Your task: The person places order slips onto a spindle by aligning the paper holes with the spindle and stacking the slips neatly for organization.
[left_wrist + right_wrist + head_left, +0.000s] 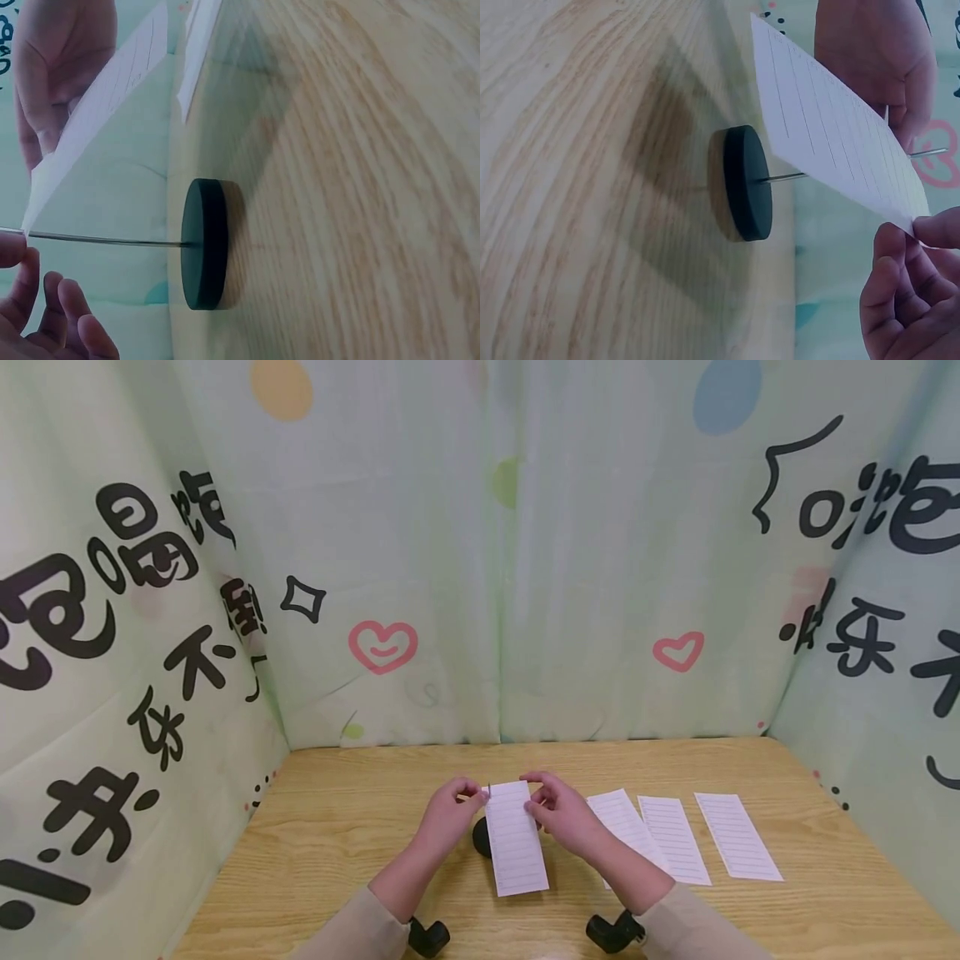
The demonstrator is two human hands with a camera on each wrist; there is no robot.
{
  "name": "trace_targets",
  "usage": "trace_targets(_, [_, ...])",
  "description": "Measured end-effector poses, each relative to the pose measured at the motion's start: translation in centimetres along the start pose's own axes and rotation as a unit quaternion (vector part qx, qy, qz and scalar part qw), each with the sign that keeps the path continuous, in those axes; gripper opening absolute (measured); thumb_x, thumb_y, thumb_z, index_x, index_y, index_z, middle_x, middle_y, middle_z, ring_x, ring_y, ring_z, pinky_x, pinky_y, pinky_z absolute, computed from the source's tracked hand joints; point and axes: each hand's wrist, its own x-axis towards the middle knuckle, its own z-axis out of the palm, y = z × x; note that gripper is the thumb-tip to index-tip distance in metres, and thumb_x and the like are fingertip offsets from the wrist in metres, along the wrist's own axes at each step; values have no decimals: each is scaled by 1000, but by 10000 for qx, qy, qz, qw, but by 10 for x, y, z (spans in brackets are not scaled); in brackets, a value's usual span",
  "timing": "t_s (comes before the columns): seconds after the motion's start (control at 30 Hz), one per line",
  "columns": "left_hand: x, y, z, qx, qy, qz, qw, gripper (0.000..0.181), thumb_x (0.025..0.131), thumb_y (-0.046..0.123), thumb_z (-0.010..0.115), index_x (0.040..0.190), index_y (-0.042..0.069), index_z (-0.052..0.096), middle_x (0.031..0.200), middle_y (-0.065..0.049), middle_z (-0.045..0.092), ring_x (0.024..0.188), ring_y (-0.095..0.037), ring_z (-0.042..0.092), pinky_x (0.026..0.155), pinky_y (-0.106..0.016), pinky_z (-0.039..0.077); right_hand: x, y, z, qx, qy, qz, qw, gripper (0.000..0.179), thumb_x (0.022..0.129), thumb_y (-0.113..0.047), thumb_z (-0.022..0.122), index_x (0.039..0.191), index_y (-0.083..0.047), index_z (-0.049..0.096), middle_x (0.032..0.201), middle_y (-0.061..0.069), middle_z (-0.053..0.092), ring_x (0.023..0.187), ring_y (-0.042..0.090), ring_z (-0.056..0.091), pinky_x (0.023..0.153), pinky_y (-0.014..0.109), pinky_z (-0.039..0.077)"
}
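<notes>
Paper sheet (517, 852) is pinched at opposite edges between thumb and fingers of left hand (453, 811) and right hand (561, 814), probably for steadiness at the upright rod (112, 240) (piercing cannot be confirmed); it is held above the tabletop (352, 818), near the round base (748, 191).

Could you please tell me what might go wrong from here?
The metal rod ends close to the left hand and could prick it. The paper slip, pinched by the right hand, might tear against the rod. Neither hand steadies the black base, so it may slide.
</notes>
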Motion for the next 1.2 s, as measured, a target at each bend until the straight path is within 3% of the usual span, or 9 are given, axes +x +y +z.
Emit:
trace_targets(0.17, [1,-7,2,240,-160,39,9996,16,95,27,66,92,12,66,96,-3,61,86,-21,55,72,-34,45,0,8,3,-128,-126,13,9998,38,94,0,61,132,-5,57,81,4,59,67,27,58,53,28,44])
trace_targets(0.37, [3,-17,8,505,-332,-241,9979,15,95,30,67,92,16,66,97,-1,60,87,-20,53,75,-35,45,1,20,7,-488,-325,75,9983,36,95,-4,62,131,-5,57,78,3,57,60,18,53,53,29,43])
trace_targets(0.53, [3,-22,12,693,-404,-356,9961,14,94,29,68,91,15,65,93,-1,59,82,-20,52,70,-33,44,3,29,10,-777,-429,121,9960,35,94,-6,64,129,-7,59,76,2,56,59,15,50,54,29,41])
trace_targets(0.83, [3,-25,14,1063,-542,-270,9925,13,90,21,73,85,12,65,84,-2,58,75,-19,52,63,-31,43,2,38,13,-1154,-728,197,9905,37,93,-9,67,128,-6,57,76,2,55,58,16,52,54,30,41])
trace_targets(1.0, [4,-26,13,1427,-589,-230,9877,14,88,20,77,81,13,65,82,-2,56,73,-19,51,59,-29,41,2,40,15,-1395,-768,213,9870,38,91,-10,70,127,-7,58,77,1,54,61,16,50,56,29,40])
trace_targets(1.2, [7,-25,14,2029,-691,-95,9767,18,86,22,78,74,16,65,81,-1,54,76,-20,51,63,-32,41,3,38,15,-1620,-768,264,9834,38,89,-11,72,124,-8,60,78,2,53,65,17,50,58,30,40])
